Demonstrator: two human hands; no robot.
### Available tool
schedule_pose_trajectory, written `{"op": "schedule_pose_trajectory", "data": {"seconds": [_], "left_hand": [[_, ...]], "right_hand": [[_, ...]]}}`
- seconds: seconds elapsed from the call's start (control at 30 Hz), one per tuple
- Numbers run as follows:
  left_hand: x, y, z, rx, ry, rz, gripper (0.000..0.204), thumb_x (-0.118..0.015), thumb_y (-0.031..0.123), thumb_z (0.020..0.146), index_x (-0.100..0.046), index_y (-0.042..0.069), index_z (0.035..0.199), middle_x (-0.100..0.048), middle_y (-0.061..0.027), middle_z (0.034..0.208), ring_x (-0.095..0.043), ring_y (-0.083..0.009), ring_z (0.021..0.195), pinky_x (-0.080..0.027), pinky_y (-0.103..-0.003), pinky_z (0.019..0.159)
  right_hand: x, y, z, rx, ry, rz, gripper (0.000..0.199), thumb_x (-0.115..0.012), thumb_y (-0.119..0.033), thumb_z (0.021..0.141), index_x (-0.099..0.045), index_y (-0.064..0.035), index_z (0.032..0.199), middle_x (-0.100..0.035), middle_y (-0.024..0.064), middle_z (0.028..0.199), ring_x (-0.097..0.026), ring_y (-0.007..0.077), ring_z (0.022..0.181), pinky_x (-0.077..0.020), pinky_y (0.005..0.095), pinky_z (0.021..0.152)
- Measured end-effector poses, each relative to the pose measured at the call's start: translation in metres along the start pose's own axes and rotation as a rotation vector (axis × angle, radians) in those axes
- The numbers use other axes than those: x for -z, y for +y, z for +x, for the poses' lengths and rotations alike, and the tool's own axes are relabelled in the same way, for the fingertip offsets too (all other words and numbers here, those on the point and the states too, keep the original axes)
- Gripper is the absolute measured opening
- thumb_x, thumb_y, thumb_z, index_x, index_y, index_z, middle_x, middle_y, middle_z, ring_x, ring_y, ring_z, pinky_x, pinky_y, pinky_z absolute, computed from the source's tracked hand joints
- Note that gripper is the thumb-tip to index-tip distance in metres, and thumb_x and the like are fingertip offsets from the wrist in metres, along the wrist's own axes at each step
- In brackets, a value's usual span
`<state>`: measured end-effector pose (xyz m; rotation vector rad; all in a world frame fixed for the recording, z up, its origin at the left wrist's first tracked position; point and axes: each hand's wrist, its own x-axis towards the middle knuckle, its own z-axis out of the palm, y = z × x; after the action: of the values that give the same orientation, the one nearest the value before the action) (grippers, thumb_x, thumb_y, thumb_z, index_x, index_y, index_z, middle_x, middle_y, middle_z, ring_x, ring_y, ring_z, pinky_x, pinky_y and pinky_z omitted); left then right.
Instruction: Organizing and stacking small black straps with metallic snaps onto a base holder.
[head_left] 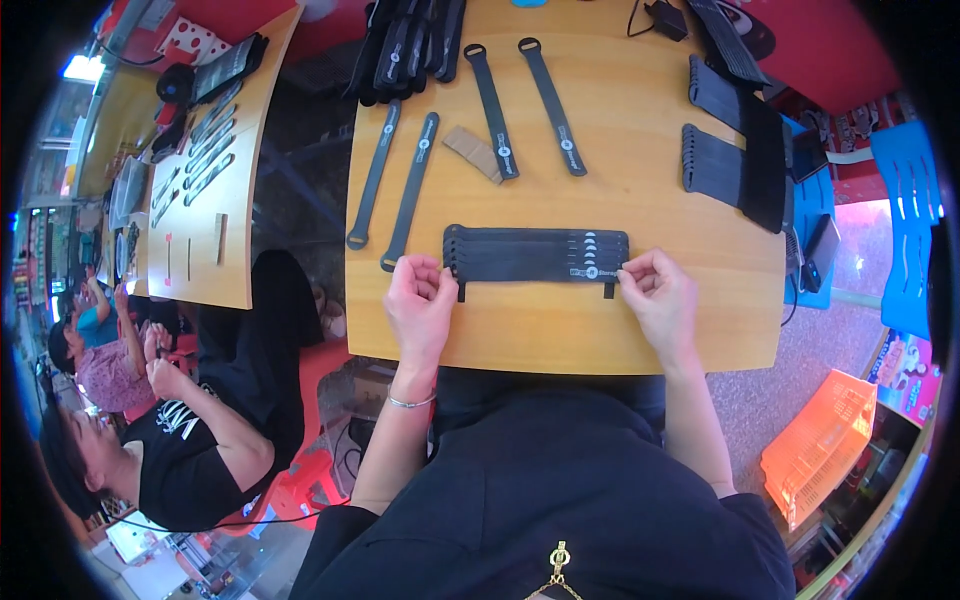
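Note:
A fanned stack of black straps (535, 257) with white printing lies crosswise on the wooden table in front of me. My left hand (420, 305) is closed in a pinch at the stack's near left corner. At its near right corner, the thumb and fingers of my right hand (658, 302) pinch the edge. Two short dark tabs stick out below the stack, one by each hand. Beyond my left hand lie single black straps with a ring at one end, such as this strap (410, 190). Another strap (552, 105) lies farther off.
A brown cardboard piece (472, 153) lies among the loose straps. A thick bundle of straps (408, 50) sits at the far left, and more fanned stacks (735, 175) at the right edge. An orange crate (818, 445) stands right of the table. People work at a neighbouring table (225, 170) on the left.

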<state>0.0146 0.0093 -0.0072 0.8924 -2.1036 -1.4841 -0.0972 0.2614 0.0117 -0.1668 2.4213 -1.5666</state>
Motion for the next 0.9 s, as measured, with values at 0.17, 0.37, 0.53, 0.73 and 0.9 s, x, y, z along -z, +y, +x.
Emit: {"op": "schedule_pose_trajectory", "data": {"seconds": [0.17,0.37,0.53,0.73,0.9], "left_hand": [[0.0006,0.0029,-0.0009,0.01,-0.002,0.031,0.014,-0.066,-0.002,0.079,-0.057,0.001,0.09,-0.055,0.0006,0.068,-0.047,-0.0033,0.054,-0.038,-0.018,0.05],[0.0001,0.0056,-0.0013,0.01,-0.002,0.047,0.013,-0.066,-0.002,0.079,-0.058,0.001,0.089,-0.056,-0.0001,0.068,-0.048,-0.0042,0.055,-0.039,-0.019,0.051],[-0.0003,0.0061,-0.0008,0.004,-0.006,0.067,0.012,-0.066,-0.002,0.079,-0.058,0.001,0.088,-0.056,-0.0003,0.067,-0.048,-0.0047,0.055,-0.04,-0.019,0.051],[0.0,0.0053,-0.0009,-0.018,-0.007,0.088,0.01,-0.066,-0.001,0.079,-0.059,0.001,0.086,-0.058,-0.0008,0.067,-0.05,-0.0056,0.055,-0.041,-0.02,0.051],[0.0008,0.0039,-0.0018,-0.034,-0.002,0.111,0.01,-0.066,-0.001,0.078,-0.06,0.001,0.085,-0.058,-0.001,0.067,-0.051,-0.0063,0.055,-0.042,-0.02,0.052]], "right_hand": [[-0.0006,-0.0051,-0.0011,-0.015,0.004,-0.022,0.009,-0.068,0.0,0.077,-0.06,-0.0001,0.081,-0.061,0.0032,0.069,-0.055,0.0055,0.056,-0.0457,0.0209,0.054],[0.0002,-0.0039,-0.0002,-0.02,0.002,-0.001,0.009,-0.068,0.0,0.077,-0.06,-0.0002,0.081,-0.062,0.0035,0.069,-0.056,0.0061,0.056,-0.0464,0.0211,0.054],[-0.0001,-0.0039,0.0003,-0.01,0.006,-0.018,0.011,-0.068,0.0,0.077,-0.059,-0.0004,0.082,-0.061,0.0036,0.07,-0.056,0.0063,0.056,-0.0468,0.021,0.055],[-0.0011,-0.0034,-0.0016,0.001,0.025,-0.024,0.014,-0.069,0.0,0.076,-0.058,-0.0006,0.085,-0.06,0.0034,0.07,-0.055,0.0065,0.057,-0.0471,0.0212,0.055],[-0.0026,-0.0038,-0.0037,0.01,0.023,-0.031,0.015,-0.069,0.0,0.076,-0.057,-0.0004,0.085,-0.06,0.0044,0.071,-0.055,0.0079,0.057,-0.0473,0.0222,0.055]]}}
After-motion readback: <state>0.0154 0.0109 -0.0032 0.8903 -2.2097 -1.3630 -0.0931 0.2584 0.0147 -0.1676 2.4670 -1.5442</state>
